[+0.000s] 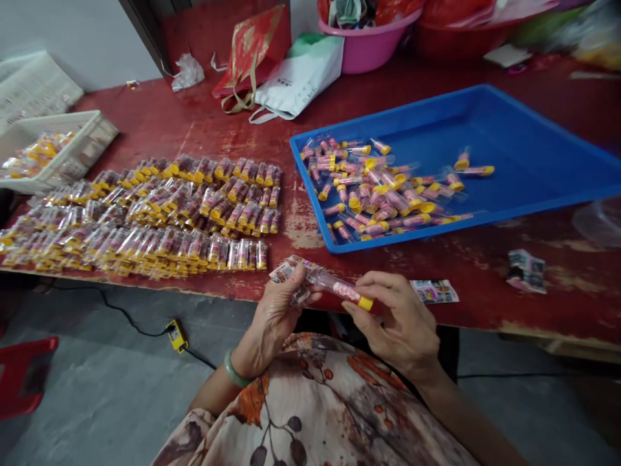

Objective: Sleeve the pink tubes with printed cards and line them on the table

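Note:
A clear tube with a yellow cap and pink-and-white contents lies between my two hands, just over the table's front edge. My right hand pinches it near the capped end. In my left hand is a printed plastic wrapper, gripped between thumb and fingers. The tube's clear end meets this wrapper; I cannot tell how far inside it sits. Beside my right hand, a flat printed wrapper rests on the table. Loose capped tubes are heaped in the blue tray beyond my hands.
Rows of wrapped tubes are stacked on the red table at left. Behind them stands a white crate. Bags and a pink basin are at the back. Crumpled wrappers lie right.

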{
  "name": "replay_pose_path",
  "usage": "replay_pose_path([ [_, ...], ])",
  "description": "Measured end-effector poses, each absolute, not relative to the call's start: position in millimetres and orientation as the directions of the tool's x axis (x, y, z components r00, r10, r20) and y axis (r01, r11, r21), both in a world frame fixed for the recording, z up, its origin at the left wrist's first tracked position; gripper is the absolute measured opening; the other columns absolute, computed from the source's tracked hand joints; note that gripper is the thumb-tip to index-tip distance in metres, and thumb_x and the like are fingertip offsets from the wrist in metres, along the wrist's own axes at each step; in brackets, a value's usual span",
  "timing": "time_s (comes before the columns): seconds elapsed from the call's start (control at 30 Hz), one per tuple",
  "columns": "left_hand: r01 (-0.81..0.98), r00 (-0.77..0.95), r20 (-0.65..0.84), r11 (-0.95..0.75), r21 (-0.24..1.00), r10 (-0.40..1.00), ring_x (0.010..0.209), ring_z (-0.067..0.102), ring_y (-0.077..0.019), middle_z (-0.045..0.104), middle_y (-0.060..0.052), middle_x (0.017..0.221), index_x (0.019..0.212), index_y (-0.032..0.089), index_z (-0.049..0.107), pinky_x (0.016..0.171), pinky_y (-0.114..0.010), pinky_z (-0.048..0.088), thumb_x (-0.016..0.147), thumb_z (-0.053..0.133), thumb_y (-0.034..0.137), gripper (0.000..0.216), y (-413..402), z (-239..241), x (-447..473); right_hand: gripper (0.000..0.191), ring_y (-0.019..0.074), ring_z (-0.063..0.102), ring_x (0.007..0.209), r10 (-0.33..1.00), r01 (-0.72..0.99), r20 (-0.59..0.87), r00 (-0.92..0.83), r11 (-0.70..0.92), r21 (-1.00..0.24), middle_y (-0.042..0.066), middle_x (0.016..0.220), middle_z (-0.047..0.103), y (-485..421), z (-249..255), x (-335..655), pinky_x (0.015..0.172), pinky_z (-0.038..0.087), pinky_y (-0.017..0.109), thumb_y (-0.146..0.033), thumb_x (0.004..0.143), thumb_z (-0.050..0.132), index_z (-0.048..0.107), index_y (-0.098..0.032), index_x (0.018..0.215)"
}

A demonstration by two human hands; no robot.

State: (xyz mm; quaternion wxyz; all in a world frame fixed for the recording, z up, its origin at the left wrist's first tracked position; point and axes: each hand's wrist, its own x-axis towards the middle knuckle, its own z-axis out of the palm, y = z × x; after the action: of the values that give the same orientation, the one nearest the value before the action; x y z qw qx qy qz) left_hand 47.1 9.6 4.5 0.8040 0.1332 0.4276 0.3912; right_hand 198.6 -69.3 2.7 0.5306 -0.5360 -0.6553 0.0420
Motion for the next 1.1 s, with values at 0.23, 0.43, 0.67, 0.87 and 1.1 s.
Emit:
replay_pose_path([
  [0.23,-0.561,0.318,-0.647,0.687,0.461,0.693,0.057,0.064,-0.0108,0.068,0.001,0.076,0.083,0.016,0.065,0.05,-0.02,0.055,0.061,0.085,0.022,0.03,11,3,42,0.027,0.0176,0.064,0.082,0.696,0.702,0.694,0.187,0.399,-0.59,0.008,0.093,0.063,-70,3,189,0.07,0.055,0.03,-0.008,0.077,0.069,0.058,-0.015,0.1],
  [0.43,-0.559,0.361,-0.616,0.692,0.457,0.7,0.057,0.066,-0.0123,0.069,-0.002,0.078,0.083,0.014,0.065,0.053,-0.021,0.057,0.063,0.083,0.024,0.028,11,2,38,0.036,0.0193,0.065,0.084,0.683,0.81,0.727,0.07,0.387,-0.441,0.007,0.095,0.065,-71,4,191,0.073,0.058,0.033,-0.01,0.077,0.07,0.057,-0.022,0.11],
  [0.67,-0.601,0.329,-0.606,0.655,0.457,0.724,0.059,0.063,-0.0102,0.067,0.001,0.075,0.082,0.015,0.063,0.055,-0.022,0.055,0.066,0.082,0.029,0.028,9,-3,43,0.033,0.0237,0.061,0.108,0.613,0.826,0.74,-0.276,0.545,-0.142,0.009,0.11,0.063,-81,-11,196,0.087,0.059,0.038,-0.008,0.082,0.06,0.06,-0.02,0.113],
  [0.87,-0.602,0.324,-0.551,0.617,0.507,0.769,0.059,0.059,-0.0085,0.065,0.002,0.075,0.086,0.016,0.063,0.058,-0.022,0.053,0.068,0.08,0.033,0.031,5,-9,46,0.026,0.0274,0.054,0.121,0.598,0.779,0.675,-0.433,0.625,-0.054,0.012,0.115,0.062,-83,-4,198,0.094,0.056,0.045,-0.01,0.089,0.047,0.063,-0.015,0.108],
  [1.1,-0.538,0.345,-0.64,0.703,0.465,0.687,0.054,0.062,-0.0114,0.065,0.0,0.065,0.074,0.013,0.061,0.052,-0.022,0.055,0.06,0.085,0.032,0.033,5,0,47,0.057,0.0184,0.067,0.086,0.586,0.855,0.81,0.002,0.419,-0.306,0.007,0.098,0.068,-76,-21,183,0.073,0.061,0.03,-0.009,0.071,0.076,0.056,-0.021,0.122],
])
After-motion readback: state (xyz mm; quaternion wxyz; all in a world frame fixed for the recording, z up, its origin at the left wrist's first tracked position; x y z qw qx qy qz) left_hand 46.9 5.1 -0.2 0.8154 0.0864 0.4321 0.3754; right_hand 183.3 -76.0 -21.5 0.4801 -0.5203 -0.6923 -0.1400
